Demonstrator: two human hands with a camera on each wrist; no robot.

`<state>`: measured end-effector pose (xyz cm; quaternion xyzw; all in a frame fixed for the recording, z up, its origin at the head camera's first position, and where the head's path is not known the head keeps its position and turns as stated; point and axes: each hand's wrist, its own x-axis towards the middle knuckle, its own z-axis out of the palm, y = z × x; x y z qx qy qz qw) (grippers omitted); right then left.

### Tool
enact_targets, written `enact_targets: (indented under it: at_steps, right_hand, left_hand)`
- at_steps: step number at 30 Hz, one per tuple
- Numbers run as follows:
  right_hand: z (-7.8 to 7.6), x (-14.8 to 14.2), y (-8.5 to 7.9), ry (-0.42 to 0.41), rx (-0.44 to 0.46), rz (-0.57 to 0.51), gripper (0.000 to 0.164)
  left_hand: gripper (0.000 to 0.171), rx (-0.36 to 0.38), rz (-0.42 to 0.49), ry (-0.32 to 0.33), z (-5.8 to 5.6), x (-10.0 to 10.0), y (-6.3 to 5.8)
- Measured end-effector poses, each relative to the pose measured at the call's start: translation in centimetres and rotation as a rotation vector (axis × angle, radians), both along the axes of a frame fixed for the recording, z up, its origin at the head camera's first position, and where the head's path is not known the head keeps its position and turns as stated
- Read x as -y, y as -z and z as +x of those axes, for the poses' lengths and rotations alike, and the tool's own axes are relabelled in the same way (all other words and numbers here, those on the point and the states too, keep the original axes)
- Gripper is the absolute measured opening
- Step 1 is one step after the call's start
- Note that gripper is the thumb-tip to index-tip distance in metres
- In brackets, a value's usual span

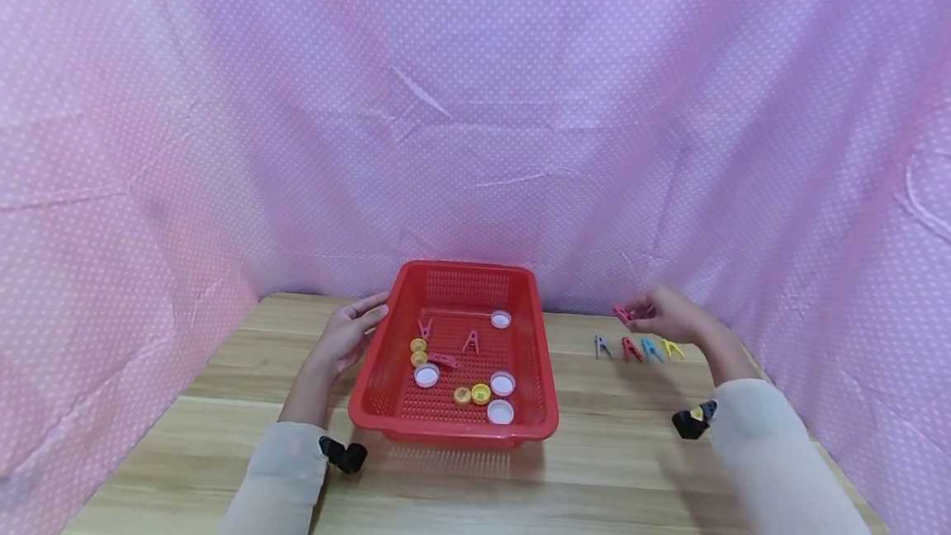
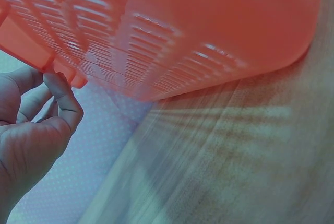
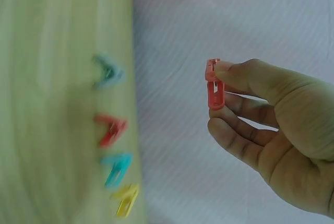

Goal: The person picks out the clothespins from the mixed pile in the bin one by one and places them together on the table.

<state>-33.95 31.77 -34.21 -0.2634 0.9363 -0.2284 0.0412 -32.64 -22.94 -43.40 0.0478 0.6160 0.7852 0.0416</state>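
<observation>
My left hand pinches the left rim of a red plastic basket; the left wrist view shows thumb and fingers at that rim. Between the thumb and fingertips of my right hand is a red clothespin, held up over the far right of the table. Below that hand lies a row of clothespins: a grey one, a red one, a blue one and a yellow one.
Inside the basket are red clothespins, several yellow caps and several round white lids. The wooden table ends at the back against a pink dotted curtain, which also hangs at both sides.
</observation>
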Motion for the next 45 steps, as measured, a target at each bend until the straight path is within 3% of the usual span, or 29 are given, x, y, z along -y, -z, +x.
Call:
enact_targets:
  at_steps: [6, 13, 18, 33, 45]
  right_hand:
    - [1.5, -3.1, 2.0, 0.029, -0.063, 0.022, 0.024]
    - [3.1, -5.9, 4.0, 0.134, -0.140, 0.130, 0.031]
    - [3.6, -7.3, 5.1, 0.117, -0.177, 0.108, 0.025]
    - [4.4, -9.0, 7.4, 0.216, 0.017, 0.072, 0.030]
    - [4.3, -9.7, 8.6, 0.260, 0.002, 0.067, 0.031]
  left_hand:
    - [0.056, -0.004, -0.004, 0.003, 0.1, 0.0, 0.0]
    - [0.052, 0.008, -0.012, -0.011, 0.1, 0.0, 0.0]
    - [0.053, 0.002, -0.008, -0.002, 0.1, 0.0, 0.0]
    - [0.054, -0.001, 0.013, 0.007, 0.1, 0.0, -0.2]
    - [0.056, -0.004, 0.023, 0.017, -0.1, 0.1, 0.1]
